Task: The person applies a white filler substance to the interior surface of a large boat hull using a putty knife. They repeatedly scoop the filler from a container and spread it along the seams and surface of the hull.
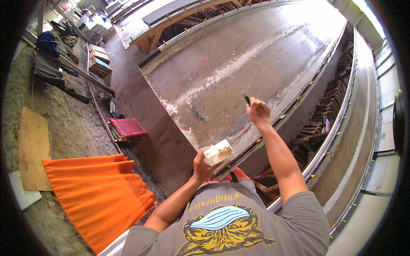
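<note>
My left hand [202, 166] is closed round a small white tub [218, 153], its top smeared with lumpy white paste. It is held in front of my body, by the near end of a long table. Stretched out over that table's worn grey-brown top [222, 98], my right hand [259, 111] grips a small flat tool [247, 100] with a dark handle and a paler tip. The tip is too small to tell whether it is a brush or a scraper. A whitish streak [230, 70] runs lengthwise along the tabletop, with white and reddish marks near its left end.
Coloured clips [282, 117] line the table's right rail. A second long table [350, 158] runs alongside on the right, with wooden slats [329, 102] between. To the left are an orange cloth [98, 192], a red-framed screen [128, 127], a plywood sheet [34, 149] and stacked frames [99, 59].
</note>
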{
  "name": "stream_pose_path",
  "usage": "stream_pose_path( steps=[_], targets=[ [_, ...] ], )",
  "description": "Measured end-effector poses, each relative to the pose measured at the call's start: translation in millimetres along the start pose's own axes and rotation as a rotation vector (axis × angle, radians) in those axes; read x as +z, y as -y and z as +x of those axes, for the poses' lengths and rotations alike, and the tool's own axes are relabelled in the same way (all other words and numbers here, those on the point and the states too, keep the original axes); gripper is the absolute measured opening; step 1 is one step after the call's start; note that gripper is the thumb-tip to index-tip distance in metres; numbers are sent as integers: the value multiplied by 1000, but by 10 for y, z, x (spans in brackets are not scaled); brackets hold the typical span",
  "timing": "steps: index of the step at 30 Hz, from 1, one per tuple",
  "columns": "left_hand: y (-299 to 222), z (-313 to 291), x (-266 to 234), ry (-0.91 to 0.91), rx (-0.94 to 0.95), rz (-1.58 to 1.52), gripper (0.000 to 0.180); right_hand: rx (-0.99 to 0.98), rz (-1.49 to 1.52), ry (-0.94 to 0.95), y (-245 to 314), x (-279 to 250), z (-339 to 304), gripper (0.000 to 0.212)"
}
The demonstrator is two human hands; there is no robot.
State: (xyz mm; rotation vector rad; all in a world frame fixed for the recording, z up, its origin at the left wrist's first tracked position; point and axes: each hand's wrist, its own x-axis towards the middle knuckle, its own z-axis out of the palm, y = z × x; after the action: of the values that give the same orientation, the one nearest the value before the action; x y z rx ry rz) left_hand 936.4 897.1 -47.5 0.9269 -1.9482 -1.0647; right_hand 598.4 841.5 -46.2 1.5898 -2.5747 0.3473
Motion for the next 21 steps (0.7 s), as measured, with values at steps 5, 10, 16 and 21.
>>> stream_pose_path(
  steps=[5,10,16,21],
  targets=[
    [106,-142,136,-29,-25,9,72,-392,-194,-214,321,970,-261,10],
    [46,-159,28,77,-177,5,90,-423,-90,-283,711,422,-502,19],
    [7,-187,-387,-10,10,78,113,-495,77,172,351,23,-419,40],
    [-231,36,-889,-242,-31,21,96,-239,874,-285,333,-1896,162,40]
  ],
)
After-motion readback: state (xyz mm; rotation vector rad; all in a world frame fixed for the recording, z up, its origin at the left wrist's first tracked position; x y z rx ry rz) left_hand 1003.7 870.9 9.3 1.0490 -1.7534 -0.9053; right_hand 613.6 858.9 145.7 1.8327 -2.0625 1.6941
